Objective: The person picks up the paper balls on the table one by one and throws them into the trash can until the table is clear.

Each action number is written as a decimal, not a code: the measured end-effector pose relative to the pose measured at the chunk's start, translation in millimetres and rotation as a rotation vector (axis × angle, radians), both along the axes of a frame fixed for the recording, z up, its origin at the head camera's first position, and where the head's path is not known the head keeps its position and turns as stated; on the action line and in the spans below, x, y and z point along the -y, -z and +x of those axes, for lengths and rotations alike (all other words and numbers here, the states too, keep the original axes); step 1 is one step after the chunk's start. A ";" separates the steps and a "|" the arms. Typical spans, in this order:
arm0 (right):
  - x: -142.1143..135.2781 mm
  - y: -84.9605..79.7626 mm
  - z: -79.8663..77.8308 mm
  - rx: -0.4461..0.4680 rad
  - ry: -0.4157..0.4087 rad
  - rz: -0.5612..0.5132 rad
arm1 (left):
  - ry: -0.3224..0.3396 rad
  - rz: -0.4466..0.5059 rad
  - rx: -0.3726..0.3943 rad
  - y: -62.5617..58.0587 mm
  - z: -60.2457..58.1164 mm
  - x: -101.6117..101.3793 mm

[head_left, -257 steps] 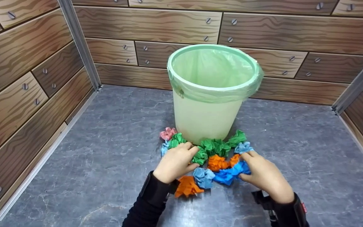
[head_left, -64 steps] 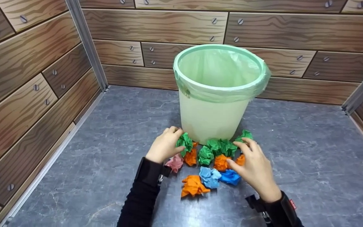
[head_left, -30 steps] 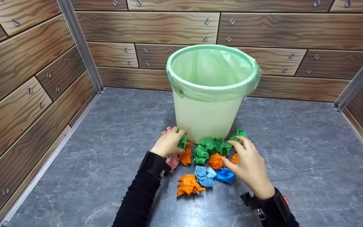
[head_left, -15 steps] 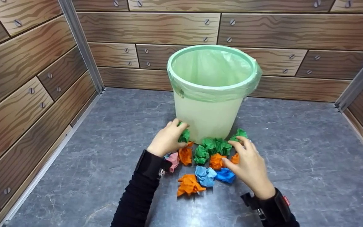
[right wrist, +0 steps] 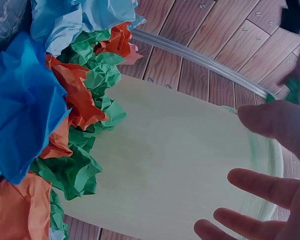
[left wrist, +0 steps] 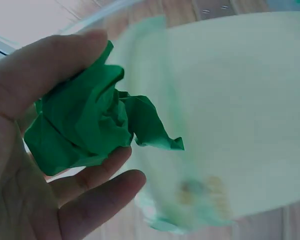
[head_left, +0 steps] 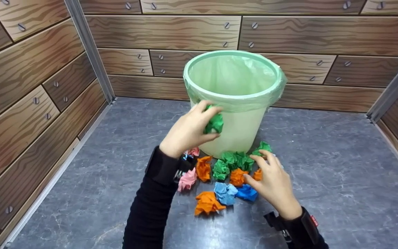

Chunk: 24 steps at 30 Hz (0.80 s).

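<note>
My left hand (head_left: 190,129) grips a crumpled green paper ball (head_left: 215,121), raised in front of the bin's left side, below the rim. In the left wrist view the green ball (left wrist: 85,115) sits between thumb and fingers. My right hand (head_left: 275,180) hovers by the right end of the paper pile, fingers spread and holding nothing, as the right wrist view also shows. Nearest to it are a green ball (head_left: 262,147), an orange ball (head_left: 238,177) and a dark blue ball (head_left: 247,192). The light green bin (head_left: 231,128) stands upright with a thin liner (head_left: 240,103) folded over its rim.
More crumpled paper lies before the bin: light blue (head_left: 225,193), orange (head_left: 208,203), orange (head_left: 204,168), pink (head_left: 187,180) and several green balls. Wood-patterned walls (head_left: 164,31) enclose the grey marbled floor (head_left: 126,166). Inside the bin, the visible liner shows no paper.
My left hand has picked up a green ball from the pile's left end and lifted it up along the bin. The right hand has stayed nearly still over the last second.
</note>
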State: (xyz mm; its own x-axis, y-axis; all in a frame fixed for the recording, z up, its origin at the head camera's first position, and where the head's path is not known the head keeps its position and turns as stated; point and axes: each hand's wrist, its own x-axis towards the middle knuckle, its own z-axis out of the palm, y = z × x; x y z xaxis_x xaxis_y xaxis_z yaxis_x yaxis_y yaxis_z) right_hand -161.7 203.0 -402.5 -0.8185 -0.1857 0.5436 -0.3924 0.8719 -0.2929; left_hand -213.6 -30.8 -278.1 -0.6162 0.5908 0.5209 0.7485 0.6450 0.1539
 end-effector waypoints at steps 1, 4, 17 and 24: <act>-0.4 0.1 0.1 0.001 0.002 0.000 | 0.008 0.000 -0.016 -7.4 -1.5 -2.1; -0.9 0.5 0.5 0.006 0.004 -0.006 | 0.016 0.021 -0.042 -27.5 -11.1 -8.1; 4.4 -1.4 4.5 0.003 -0.011 0.009 | -0.312 0.114 0.006 -59.4 -68.5 -24.0; 3.9 -1.7 5.5 0.019 -0.016 0.006 | -0.325 0.099 0.169 -53.4 -81.3 -23.3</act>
State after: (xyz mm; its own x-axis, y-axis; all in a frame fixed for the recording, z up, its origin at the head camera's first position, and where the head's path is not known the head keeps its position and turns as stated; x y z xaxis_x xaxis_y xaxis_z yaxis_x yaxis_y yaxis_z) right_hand -156.2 199.2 -400.8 -0.8258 -0.2022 0.5265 -0.4009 0.8671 -0.2957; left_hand -294.9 -7.5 -224.7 -0.8454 0.3019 0.4407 0.4657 0.8206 0.3313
